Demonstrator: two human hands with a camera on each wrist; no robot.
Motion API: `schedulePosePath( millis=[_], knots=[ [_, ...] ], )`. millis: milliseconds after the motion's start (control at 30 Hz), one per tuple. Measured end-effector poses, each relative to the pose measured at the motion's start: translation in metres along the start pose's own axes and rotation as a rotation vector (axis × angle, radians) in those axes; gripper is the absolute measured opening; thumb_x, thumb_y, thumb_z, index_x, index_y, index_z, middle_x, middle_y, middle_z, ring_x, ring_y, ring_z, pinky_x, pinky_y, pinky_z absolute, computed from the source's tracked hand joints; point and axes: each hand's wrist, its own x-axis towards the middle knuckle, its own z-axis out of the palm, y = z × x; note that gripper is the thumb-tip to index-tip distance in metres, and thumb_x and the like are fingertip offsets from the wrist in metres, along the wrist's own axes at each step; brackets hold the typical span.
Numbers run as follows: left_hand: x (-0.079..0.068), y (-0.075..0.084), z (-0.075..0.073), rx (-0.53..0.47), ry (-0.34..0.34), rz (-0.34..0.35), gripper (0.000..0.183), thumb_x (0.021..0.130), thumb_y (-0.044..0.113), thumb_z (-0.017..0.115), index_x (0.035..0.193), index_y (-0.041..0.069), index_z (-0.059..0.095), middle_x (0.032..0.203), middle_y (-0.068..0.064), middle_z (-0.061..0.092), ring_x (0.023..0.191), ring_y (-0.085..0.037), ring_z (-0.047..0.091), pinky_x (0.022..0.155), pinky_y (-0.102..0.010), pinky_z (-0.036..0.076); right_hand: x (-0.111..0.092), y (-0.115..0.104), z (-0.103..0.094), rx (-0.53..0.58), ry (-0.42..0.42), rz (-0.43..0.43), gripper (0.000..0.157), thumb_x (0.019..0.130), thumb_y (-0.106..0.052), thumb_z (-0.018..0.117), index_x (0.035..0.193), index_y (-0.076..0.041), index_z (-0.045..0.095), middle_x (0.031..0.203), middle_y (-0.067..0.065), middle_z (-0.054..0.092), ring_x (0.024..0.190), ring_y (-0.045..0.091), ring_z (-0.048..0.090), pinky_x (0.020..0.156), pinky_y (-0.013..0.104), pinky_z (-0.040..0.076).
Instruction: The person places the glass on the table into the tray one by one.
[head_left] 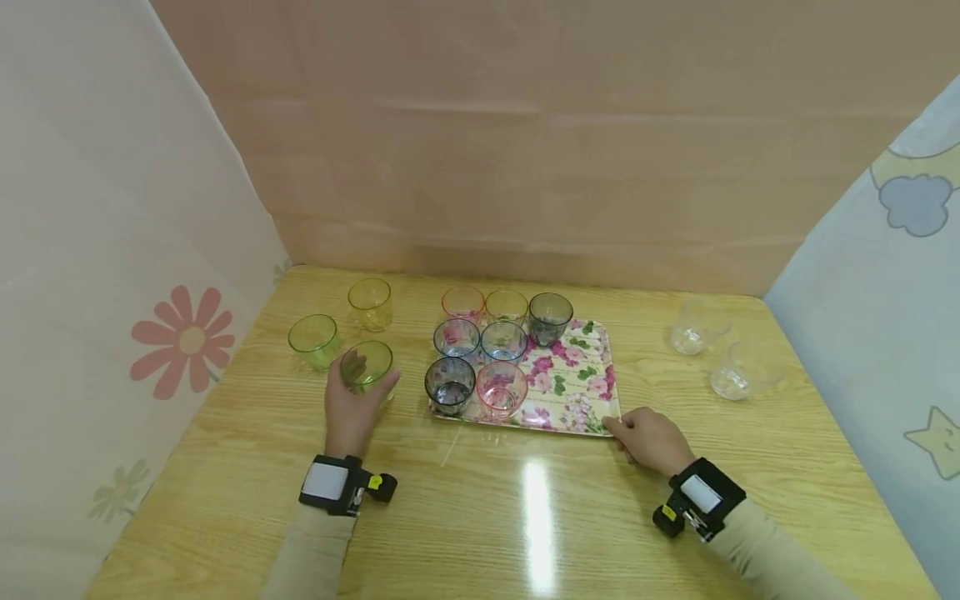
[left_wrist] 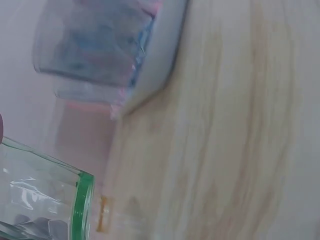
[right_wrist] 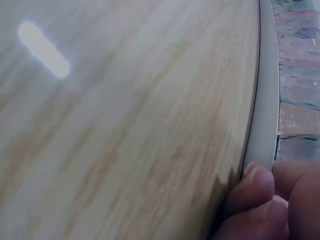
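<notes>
My left hand (head_left: pixel 352 408) grips a green-tinted glass (head_left: pixel 366 367), its thumb and fingers spread round the sides. Close up in the left wrist view, the same glass shows a green base (left_wrist: pixel 81 205). Over on the right, my right hand (head_left: pixel 651 439) pinches the near right corner of a flowered tray (head_left: pixel 577 400). The tray's pale rim (right_wrist: pixel 264 100) runs up to the fingertips in the right wrist view. Upright on the tray's left and back stand several tinted glasses, among them a pink one (head_left: pixel 502 389), a blue one (head_left: pixel 504 342) and a dark grey one (head_left: pixel 551 319).
Left of the tray are another green glass (head_left: pixel 314 342) and a yellow glass (head_left: pixel 371 305). Two clear glasses (head_left: pixel 731 379) sit at the right of the wooden table (head_left: pixel 465 517). Hung cloths (head_left: pixel 525 167) enclose the back and both sides.
</notes>
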Motion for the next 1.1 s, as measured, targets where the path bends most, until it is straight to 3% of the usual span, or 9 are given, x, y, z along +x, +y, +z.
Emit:
schedulePosePath(
  millis=[200,333,467,700,900,1100],
  knots=[
    [-0.018,0.007,0.003,-0.039,-0.021,0.037,0.079,0.073,0.03,0.081,0.137,0.011,0.038,0.129,-0.004,0.05,0.121,-0.019,0.042,0.096,-0.039,0.028,0.001,0.001,-0.002,-0.026,0.062,0.026,0.061,0.092,-0.06,0.041,0.056,-0.013,0.055,0.048,-0.001,0.047,0.044,0.015,0.043,0.048,0.029,0.032],
    [-0.031,0.014,0.006,-0.056,-0.059,0.09,0.078,0.072,0.027,0.082,0.136,0.012,0.04,0.128,-0.004,0.052,0.12,-0.018,0.044,0.102,-0.041,0.025,-0.002,0.001,-0.009,-0.028,0.202,-0.018,0.061,0.094,-0.059,0.038,0.056,-0.012,0.047,0.049,0.0,0.039,0.044,0.016,0.038,0.048,0.028,0.029],
    [-0.042,0.021,0.008,-0.094,-0.106,0.157,0.078,0.072,0.022,0.082,0.136,0.012,0.037,0.127,-0.005,0.053,0.119,-0.017,0.045,0.103,-0.045,0.025,0.0,-0.006,-0.018,0.045,0.369,-0.085,0.054,0.096,-0.051,0.041,0.061,-0.011,0.048,0.05,0.0,0.035,0.043,0.016,0.034,0.046,0.027,0.026],
    [-0.06,0.05,0.013,-0.14,-0.169,0.216,0.071,0.071,0.009,0.082,0.127,0.003,0.038,0.126,-0.01,0.053,0.118,-0.022,0.046,0.103,-0.045,0.025,0.0,-0.041,-0.021,0.223,0.54,-0.221,0.033,0.096,-0.041,0.048,0.091,-0.011,0.06,0.066,0.002,0.054,0.051,0.015,0.045,0.046,0.026,0.035],
    [-0.077,0.08,0.012,-0.134,-0.139,0.259,0.07,0.071,0.001,0.08,0.125,-0.006,0.037,0.124,-0.015,0.054,0.117,-0.03,0.047,0.102,-0.047,0.027,-0.004,-0.077,-0.019,0.35,0.571,-0.331,0.027,0.097,-0.032,0.05,0.105,-0.008,0.056,0.076,0.003,0.054,0.059,0.017,0.046,0.051,0.025,0.036],
    [-0.088,0.083,0.014,-0.06,-0.166,0.299,0.072,0.066,0.008,0.085,0.127,0.005,0.047,0.124,-0.008,0.05,0.113,-0.018,0.043,0.092,-0.041,0.029,-0.015,-0.104,-0.017,0.546,0.521,-0.466,0.021,0.099,-0.018,0.047,0.113,-0.004,0.053,0.092,0.005,0.053,0.075,0.015,0.047,0.062,0.023,0.038]
  ],
)
